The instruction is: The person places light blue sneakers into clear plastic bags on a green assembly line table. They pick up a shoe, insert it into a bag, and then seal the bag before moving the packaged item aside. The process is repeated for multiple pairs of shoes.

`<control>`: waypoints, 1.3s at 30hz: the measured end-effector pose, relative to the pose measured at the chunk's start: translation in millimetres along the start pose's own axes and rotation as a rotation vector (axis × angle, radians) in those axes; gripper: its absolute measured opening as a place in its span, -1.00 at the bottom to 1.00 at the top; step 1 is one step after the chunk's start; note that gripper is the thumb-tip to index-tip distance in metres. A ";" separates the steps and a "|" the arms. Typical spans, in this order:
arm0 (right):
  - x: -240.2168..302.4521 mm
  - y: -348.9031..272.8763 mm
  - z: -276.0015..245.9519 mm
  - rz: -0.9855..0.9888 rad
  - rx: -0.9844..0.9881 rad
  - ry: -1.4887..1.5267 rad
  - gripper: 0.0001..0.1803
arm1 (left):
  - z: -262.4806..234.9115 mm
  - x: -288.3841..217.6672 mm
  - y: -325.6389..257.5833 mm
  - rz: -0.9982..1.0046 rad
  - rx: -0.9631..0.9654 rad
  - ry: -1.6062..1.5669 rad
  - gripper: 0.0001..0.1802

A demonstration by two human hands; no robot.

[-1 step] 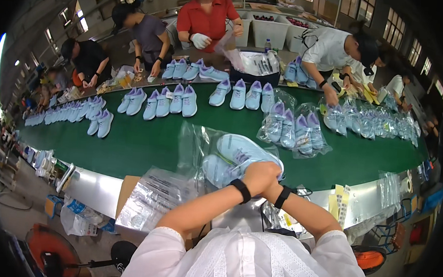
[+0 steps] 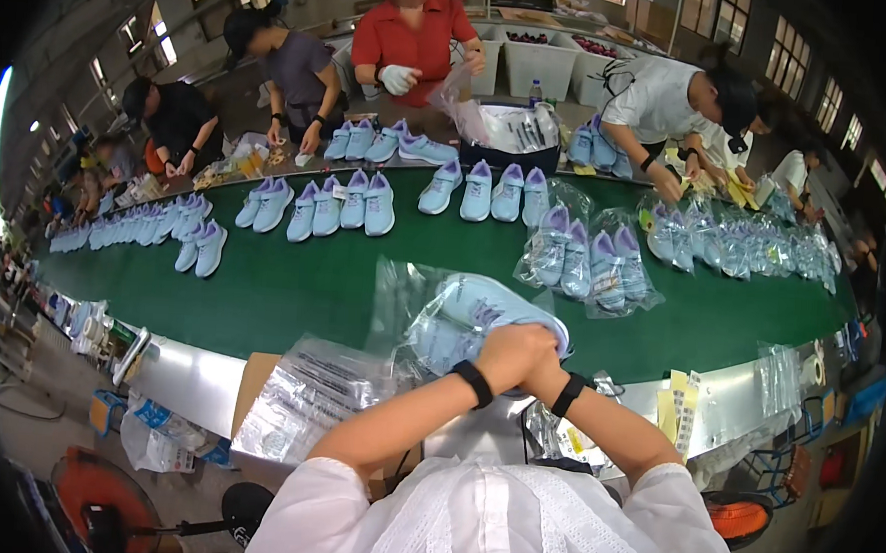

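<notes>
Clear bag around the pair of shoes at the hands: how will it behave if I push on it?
The clear bag is probably floppy: its loose left end lies creased beyond the shoes. It may be slippery, given the glossy highlights on the film. It looks thin and light, since the shoes show through it.

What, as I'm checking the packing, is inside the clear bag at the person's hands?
Two light-blue shoes show through the clear bag, at least partly inside. The hands cover part of the heel end; what lies beneath them cannot be seen.
</notes>
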State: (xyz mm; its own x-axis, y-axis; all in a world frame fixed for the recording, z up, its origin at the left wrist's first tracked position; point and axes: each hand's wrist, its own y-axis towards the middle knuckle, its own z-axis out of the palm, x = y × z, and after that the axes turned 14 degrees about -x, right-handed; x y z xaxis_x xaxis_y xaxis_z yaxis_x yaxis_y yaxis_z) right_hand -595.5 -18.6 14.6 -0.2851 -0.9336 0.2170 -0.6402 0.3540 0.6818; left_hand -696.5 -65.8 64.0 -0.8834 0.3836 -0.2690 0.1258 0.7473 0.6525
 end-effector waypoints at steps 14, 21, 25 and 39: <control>21.4 4.4 0.2 0.039 0.188 0.003 -0.77 | -33.7 -7.7 -30.6 -0.158 -0.181 -0.069 -0.89; 37.1 30.2 6.0 0.302 -0.068 -0.107 -0.85 | -37.1 40.7 -69.0 -0.481 -0.235 0.207 -0.64; 35.9 26.9 20.7 0.393 -0.098 -0.092 -0.76 | -48.0 46.4 -72.6 -0.513 -0.210 0.092 -0.68; 55.7 28.0 31.0 0.406 -0.011 -0.145 -0.75 | -90.0 84.2 -82.2 -0.340 -0.298 0.421 -0.88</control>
State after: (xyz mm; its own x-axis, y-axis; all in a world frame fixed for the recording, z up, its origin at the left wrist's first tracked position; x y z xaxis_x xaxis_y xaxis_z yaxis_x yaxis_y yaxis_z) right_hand -651.5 -58.9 24.1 -0.6105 -0.7007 0.3691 -0.4479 0.6898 0.5688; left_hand -821.9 -143.8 51.5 -0.9619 -0.1418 -0.2337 -0.2720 0.5832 0.7654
